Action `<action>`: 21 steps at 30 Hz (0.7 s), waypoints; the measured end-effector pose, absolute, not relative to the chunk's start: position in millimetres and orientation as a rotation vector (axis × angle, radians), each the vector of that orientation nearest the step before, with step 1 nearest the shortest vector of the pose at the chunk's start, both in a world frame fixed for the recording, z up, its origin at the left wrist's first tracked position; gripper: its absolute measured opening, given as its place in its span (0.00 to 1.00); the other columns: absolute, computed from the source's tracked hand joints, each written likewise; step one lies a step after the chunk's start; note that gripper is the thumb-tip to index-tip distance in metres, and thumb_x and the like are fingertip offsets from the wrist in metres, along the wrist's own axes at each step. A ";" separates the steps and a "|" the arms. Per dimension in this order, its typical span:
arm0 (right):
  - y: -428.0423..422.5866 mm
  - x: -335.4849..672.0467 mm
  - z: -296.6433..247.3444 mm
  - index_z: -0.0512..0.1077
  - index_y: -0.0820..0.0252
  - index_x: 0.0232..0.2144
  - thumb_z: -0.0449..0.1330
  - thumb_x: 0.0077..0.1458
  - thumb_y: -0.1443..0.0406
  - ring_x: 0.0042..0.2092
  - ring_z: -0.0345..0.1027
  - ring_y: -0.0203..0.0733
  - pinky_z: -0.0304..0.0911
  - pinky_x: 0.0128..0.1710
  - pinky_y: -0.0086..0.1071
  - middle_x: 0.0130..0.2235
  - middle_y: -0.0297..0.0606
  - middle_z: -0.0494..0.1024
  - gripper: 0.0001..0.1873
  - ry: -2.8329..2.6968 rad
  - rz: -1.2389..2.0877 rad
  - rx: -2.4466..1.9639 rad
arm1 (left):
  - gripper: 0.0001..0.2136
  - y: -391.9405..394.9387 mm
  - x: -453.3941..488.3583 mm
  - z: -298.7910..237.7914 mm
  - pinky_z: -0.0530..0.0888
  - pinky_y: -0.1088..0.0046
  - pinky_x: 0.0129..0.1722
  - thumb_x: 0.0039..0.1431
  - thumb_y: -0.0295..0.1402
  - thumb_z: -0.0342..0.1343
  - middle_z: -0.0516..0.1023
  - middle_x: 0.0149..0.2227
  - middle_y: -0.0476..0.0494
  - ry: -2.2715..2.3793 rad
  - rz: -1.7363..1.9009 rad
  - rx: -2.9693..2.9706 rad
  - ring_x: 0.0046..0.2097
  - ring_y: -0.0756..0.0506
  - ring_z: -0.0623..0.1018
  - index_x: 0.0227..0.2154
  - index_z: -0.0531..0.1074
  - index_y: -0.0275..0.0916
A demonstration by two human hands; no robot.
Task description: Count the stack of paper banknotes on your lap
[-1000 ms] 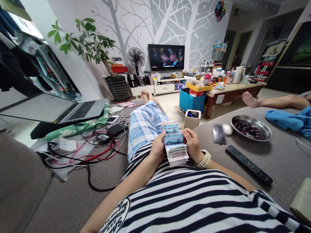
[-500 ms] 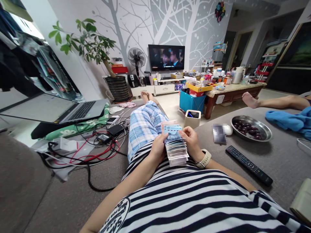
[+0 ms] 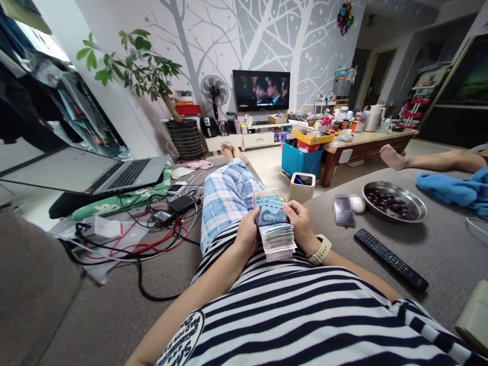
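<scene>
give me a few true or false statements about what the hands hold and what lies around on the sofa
1. The left hand and the right hand both hold a stack of banknotes. True.
2. The remote lies inside the metal bowl. False: it lies on the sofa, beside the bowl and apart from it.
3. The laptop is shut. False: its lid is open.
4. A watch sits on the right wrist. True.
5. The television is off. False: its screen shows a picture.
6. The metal bowl holds dark round fruit. True.
</scene>
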State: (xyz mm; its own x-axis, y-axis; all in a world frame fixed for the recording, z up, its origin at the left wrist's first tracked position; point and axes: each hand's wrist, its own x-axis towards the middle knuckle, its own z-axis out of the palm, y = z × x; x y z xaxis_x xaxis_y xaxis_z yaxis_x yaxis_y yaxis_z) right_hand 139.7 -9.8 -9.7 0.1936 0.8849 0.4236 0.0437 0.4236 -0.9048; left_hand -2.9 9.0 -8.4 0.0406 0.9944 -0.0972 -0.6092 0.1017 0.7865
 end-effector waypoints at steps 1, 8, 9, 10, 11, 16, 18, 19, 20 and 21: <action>-11.3 139.3 -8.3 0.64 0.55 0.20 0.60 0.56 0.50 0.25 0.53 0.37 0.51 0.26 0.32 0.21 0.28 0.62 0.21 -1.238 0.743 -0.960 | 0.09 8.7 -2.8 -7.9 0.78 0.60 0.50 0.51 0.34 0.62 0.84 0.32 0.40 0.758 1.369 0.646 0.44 0.38 0.83 0.33 0.78 0.33; -20.4 136.3 2.2 0.68 0.56 0.24 0.62 0.54 0.50 0.26 0.54 0.36 0.53 0.27 0.32 0.22 0.29 0.65 0.18 -1.235 0.846 -0.834 | 0.06 2.4 -4.0 -4.1 0.77 0.60 0.49 0.47 0.33 0.63 0.85 0.33 0.41 0.768 1.371 0.745 0.46 0.36 0.82 0.28 0.79 0.36; -20.9 136.1 2.5 0.69 0.56 0.25 0.62 0.53 0.50 0.26 0.54 0.36 0.53 0.27 0.32 0.23 0.29 0.65 0.17 -1.234 0.860 -0.824 | 0.06 2.3 -4.1 -4.3 0.77 0.60 0.49 0.46 0.33 0.64 0.84 0.33 0.41 0.773 1.374 0.755 0.46 0.36 0.82 0.28 0.79 0.36; -21.2 136.1 2.2 0.69 0.56 0.26 0.62 0.53 0.50 0.26 0.54 0.36 0.54 0.27 0.32 0.23 0.29 0.65 0.17 -1.234 0.868 -0.819 | 0.07 2.3 -4.1 -4.6 0.77 0.60 0.48 0.45 0.34 0.64 0.84 0.32 0.41 0.777 1.374 0.756 0.45 0.36 0.82 0.27 0.79 0.36; -21.1 136.0 1.3 0.69 0.56 0.26 0.62 0.53 0.50 0.26 0.54 0.36 0.54 0.27 0.32 0.23 0.29 0.65 0.18 -1.235 0.871 -0.820 | 0.07 2.5 -4.1 -5.0 0.77 0.60 0.48 0.45 0.34 0.64 0.84 0.32 0.41 0.778 1.373 0.753 0.45 0.36 0.82 0.27 0.79 0.36; -17.5 137.1 -0.5 0.67 0.55 0.23 0.61 0.55 0.48 0.27 0.55 0.38 0.56 0.29 0.33 0.23 0.30 0.63 0.20 -1.265 0.819 -0.854 | 0.08 2.9 -4.8 -6.3 0.77 0.60 0.47 0.45 0.35 0.64 0.84 0.31 0.42 0.781 1.369 0.734 0.44 0.36 0.82 0.28 0.79 0.36; -19.9 139.9 10.2 0.69 0.55 0.23 0.59 0.57 0.46 0.31 0.60 0.41 0.59 0.33 0.35 0.26 0.33 0.67 0.22 -1.282 0.720 -0.824 | 0.09 2.1 -5.7 -6.7 0.76 0.60 0.48 0.46 0.36 0.65 0.84 0.33 0.41 0.764 1.356 0.751 0.45 0.36 0.82 0.29 0.79 0.36; -23.7 142.5 19.2 0.71 0.55 0.24 0.57 0.58 0.45 0.35 0.63 0.44 0.61 0.36 0.37 0.30 0.37 0.70 0.23 -1.289 0.649 -0.786 | 0.09 1.8 -6.1 -7.0 0.76 0.60 0.49 0.46 0.36 0.65 0.84 0.33 0.41 0.757 1.352 0.761 0.45 0.36 0.81 0.29 0.79 0.36; -29.7 146.0 30.1 0.74 0.55 0.27 0.56 0.59 0.43 0.40 0.66 0.47 0.62 0.40 0.39 0.37 0.41 0.73 0.25 -1.315 0.582 -0.736 | 0.10 1.6 -6.3 -7.3 0.75 0.60 0.50 0.47 0.37 0.66 0.84 0.34 0.41 0.759 1.358 0.768 0.46 0.36 0.81 0.30 0.79 0.36; -37.9 150.5 41.7 0.76 0.54 0.31 0.52 0.59 0.40 0.45 0.67 0.49 0.63 0.42 0.41 0.43 0.43 0.75 0.28 -1.354 0.555 -0.687 | 0.10 1.6 -6.4 -7.6 0.75 0.60 0.50 0.47 0.38 0.66 0.84 0.34 0.41 0.768 1.372 0.770 0.46 0.36 0.81 0.30 0.79 0.36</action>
State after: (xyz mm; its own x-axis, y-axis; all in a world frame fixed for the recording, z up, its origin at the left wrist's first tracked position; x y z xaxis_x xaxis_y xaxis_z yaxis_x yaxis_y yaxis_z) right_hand 150.5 -37.9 41.7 0.1434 0.7154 0.6839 0.0291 0.6877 -0.7254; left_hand -6.4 1.6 -7.6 0.0495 0.9984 -0.0256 -0.5437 0.0484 0.8379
